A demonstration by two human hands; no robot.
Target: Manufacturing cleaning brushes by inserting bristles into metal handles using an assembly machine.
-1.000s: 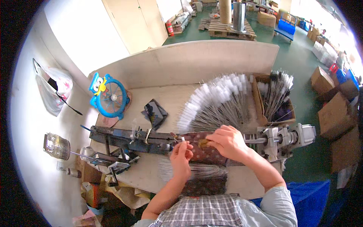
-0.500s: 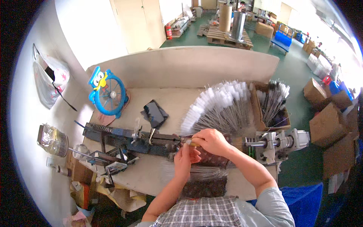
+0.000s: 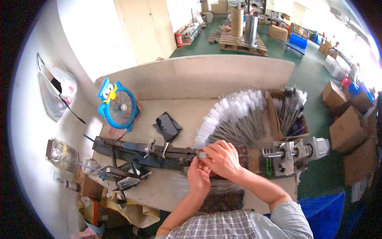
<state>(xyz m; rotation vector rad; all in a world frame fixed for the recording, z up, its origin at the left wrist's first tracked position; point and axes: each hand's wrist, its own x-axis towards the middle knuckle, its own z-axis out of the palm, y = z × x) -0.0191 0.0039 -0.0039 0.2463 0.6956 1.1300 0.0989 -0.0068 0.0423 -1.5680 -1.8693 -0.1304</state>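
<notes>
My left hand (image 3: 199,178) and my right hand (image 3: 223,160) meet at the right end of a long dark metal fixture (image 3: 165,153). The fingers of both hands are curled close together. A small pale piece (image 3: 202,154) shows at my right fingertips, its kind too small to tell. What my left fingers pinch, if anything, is hidden. Beyond the hands, white-bristled wire brushes (image 3: 232,109) lie fanned out on the bench. In front of my hands lies a bundle of thin wires (image 3: 223,185), partly covered by my forearms.
A motor-driven shaft unit (image 3: 296,153) sits at the bench's right end. Behind it stands a cardboard box (image 3: 274,117) of more brushes. A blue cartoon fan (image 3: 119,105) and a dark phone (image 3: 168,126) are on the left. A low panel (image 3: 195,75) borders the far edge.
The view has shifted, so the whole bench sits slightly lower and to the right. My hands stay together at the fixture's end, with my right fingers now bunched nearer its tip.
</notes>
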